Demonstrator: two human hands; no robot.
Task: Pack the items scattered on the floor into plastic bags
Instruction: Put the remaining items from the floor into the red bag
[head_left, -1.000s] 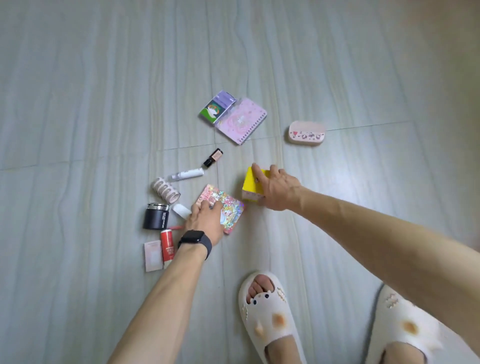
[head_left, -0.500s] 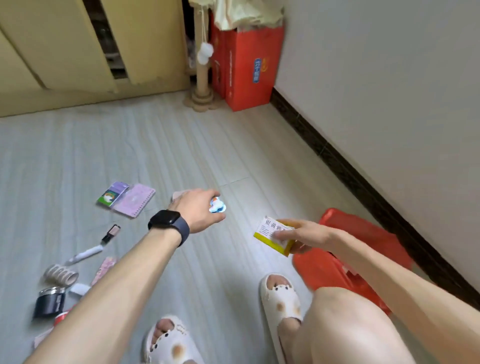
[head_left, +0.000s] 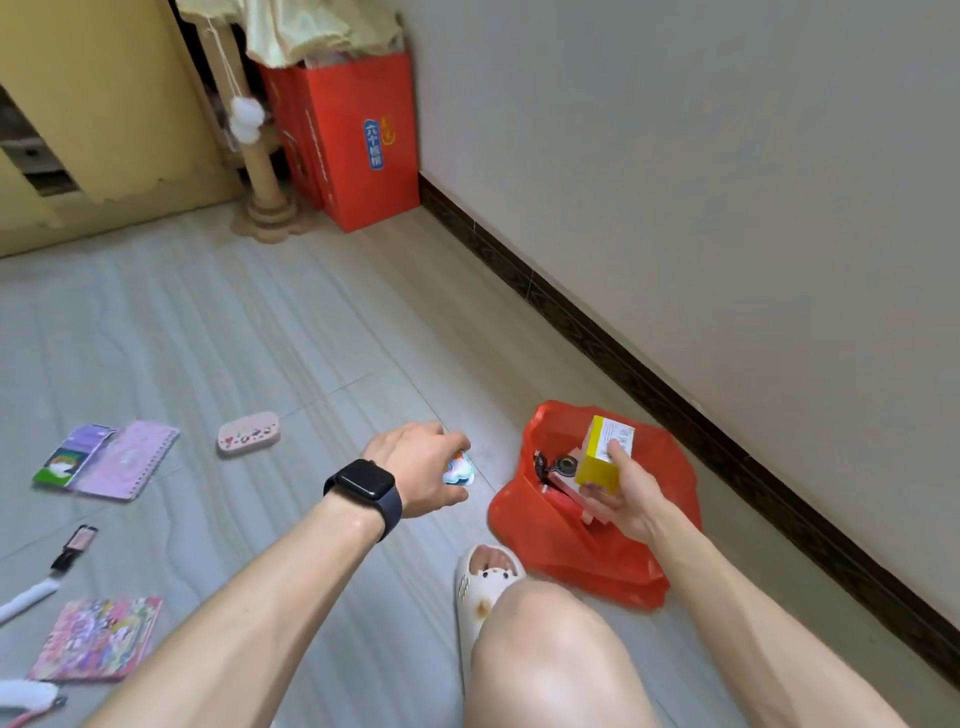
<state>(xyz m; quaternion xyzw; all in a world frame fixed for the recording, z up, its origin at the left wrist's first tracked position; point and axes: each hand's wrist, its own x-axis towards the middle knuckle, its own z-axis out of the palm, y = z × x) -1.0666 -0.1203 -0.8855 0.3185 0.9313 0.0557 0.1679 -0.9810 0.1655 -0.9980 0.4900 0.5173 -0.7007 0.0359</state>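
Curled under and pinching, thumb pressed on the printed white face: the right hand (head_left: 623, 499), gripping a small yellow-and-white cardboard box (head_left: 602, 457). Held tilted, just above the open mouth of a crumpled red plastic bag (head_left: 571, 561) lying on the floor beneath those fingers. Inside the mouth, a few things already, dark and pinkish, too jumbled to name.

Probably light and fairly stiff, but thin card, so likely to dent under a hard squeeze. Best taken across two opposite flat faces, as here, and let go low over the opening. Bag film soft and slack, apt to fold shut; may want lifting by the rim.

Off to the left of those fingers, about level with them: the left hand (head_left: 421, 467), black smartwatch (head_left: 366, 488) on the wrist, fingers wrapped round a small glossy multicoloured packet (head_left: 460, 467). Only one end showing — hard to say what. Looks smooth, perhaps slippery.

Farther out, well apart from both hands: a pink oval case (head_left: 248, 434), a lilac spiral notebook (head_left: 127, 460), a sticker-bright pink booklet (head_left: 96, 639).

Against half a second ago: box carried from short of the bag's near edge to over its mouth, and tipped more on end. Left hand brought nearer the bag, packet kept in its grip.
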